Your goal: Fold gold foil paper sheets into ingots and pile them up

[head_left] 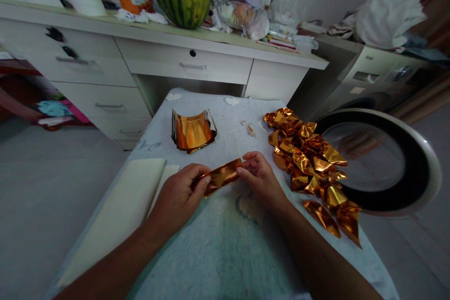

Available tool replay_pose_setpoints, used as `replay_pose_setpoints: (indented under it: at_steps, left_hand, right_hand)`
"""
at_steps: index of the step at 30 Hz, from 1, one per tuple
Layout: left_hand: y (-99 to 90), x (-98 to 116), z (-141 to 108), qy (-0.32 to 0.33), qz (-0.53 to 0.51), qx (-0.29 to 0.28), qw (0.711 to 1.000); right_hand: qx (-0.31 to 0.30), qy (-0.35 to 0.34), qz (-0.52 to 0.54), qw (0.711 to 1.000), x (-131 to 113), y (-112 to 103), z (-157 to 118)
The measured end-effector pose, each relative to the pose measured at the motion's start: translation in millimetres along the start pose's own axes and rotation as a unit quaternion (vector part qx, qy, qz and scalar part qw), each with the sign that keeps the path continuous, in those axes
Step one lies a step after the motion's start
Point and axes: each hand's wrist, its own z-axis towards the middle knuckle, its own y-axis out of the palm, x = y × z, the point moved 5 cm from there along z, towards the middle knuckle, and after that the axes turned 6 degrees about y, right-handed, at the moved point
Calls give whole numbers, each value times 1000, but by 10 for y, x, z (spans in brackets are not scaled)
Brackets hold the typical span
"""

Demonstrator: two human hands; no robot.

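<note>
Between my two hands, a strip of shiny copper-gold foil paper [224, 176] is stretched above the cloth-covered table. My left hand [183, 192] pinches its left end, thumb on top. The right end sits between the thumb and fingers of my right hand [258, 178]. Behind them lies a curved stack of gold foil sheets [193, 131]. To the right is a long heap of folded gold foil pieces [309, 154], with one folded piece [321, 218] lying at its near end.
The table [225, 253] has a pale blue patterned cloth. Cream paper [116, 215] lies along its left side. Small scraps [250, 130] rest past my right hand. Behind stands a white counter [218, 68] with a cut watermelon [179, 0]; at right, a washing machine's open door [427, 164].
</note>
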Motion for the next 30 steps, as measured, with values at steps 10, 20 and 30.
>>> replay_pose_setpoints:
  at_steps: [10,20,30]
  left_hand:
    - [18,-6,-17,35,41,12,998]
    - [44,39,-82,200,150,70,966]
    - [-10,102,-66,184,92,91,974]
  right_hand:
    - [-4,-29,17,999,-64,16,-2]
    - [-47,35,92,994,28,24,-35]
    - [-44,67,165,983,67,53,-15]
